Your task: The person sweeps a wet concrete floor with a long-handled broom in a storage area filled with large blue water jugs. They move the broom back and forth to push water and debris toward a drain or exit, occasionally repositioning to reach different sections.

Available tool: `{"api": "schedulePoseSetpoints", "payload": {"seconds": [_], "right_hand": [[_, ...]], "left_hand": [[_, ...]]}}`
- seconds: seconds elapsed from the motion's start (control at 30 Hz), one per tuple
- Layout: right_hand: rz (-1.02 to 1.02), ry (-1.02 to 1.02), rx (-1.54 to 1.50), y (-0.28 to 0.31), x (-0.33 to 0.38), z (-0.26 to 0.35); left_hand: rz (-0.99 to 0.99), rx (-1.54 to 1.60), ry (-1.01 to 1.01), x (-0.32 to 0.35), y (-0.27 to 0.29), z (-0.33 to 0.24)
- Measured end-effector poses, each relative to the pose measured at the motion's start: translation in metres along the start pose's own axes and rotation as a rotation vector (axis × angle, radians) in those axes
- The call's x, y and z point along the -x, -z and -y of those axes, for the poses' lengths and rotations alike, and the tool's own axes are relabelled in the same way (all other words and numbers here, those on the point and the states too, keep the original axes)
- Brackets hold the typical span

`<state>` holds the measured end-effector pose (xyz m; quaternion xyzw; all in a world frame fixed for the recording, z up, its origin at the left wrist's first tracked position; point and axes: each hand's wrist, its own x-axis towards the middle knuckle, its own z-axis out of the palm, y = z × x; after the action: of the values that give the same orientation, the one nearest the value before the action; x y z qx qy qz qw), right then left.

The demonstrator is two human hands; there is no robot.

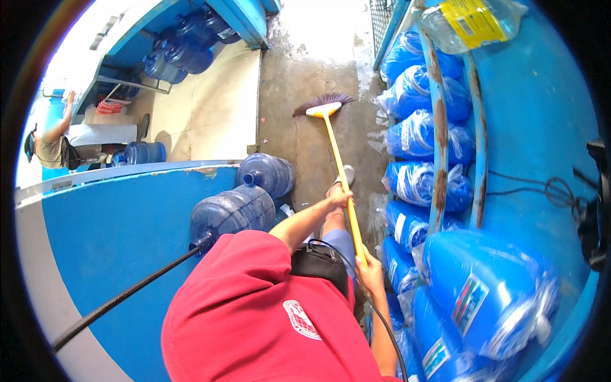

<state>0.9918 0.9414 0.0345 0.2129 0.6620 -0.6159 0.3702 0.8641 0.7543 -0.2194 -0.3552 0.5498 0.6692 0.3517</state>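
A broom with a yellow handle and dark, fanned bristles reaches away from me, its head on the wet-looking concrete floor. My left hand is wrapped around the middle of the handle. Lower down, near the handle's end, my right hand grips it too. Close to my left arm lie two large translucent blue water jugs. On the right, several plastic-wrapped blue containers are stacked along the passage.
A blue wall bounds the left. Rusty rails hold back the wrapped containers. Larger wrapped blue containers bulge in at lower right. Beyond the left wall, a person is near more jugs. A dark cable runs by my right arm.
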Motion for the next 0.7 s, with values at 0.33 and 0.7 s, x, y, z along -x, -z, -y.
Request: {"api": "schedulePoseSetpoints", "payload": {"seconds": [0.33,0.7], "right_hand": [[-0.014,0.403,0.179,-0.106,-0.294,0.227],[0.07,-0.045,0.103,0.007,-0.097,0.301]], "left_hand": [[-0.091,-0.145,-0.133,0.034,0.102,-0.274],[0.386,0.329,0.067,-0.06,0.061,-0.32]]}}
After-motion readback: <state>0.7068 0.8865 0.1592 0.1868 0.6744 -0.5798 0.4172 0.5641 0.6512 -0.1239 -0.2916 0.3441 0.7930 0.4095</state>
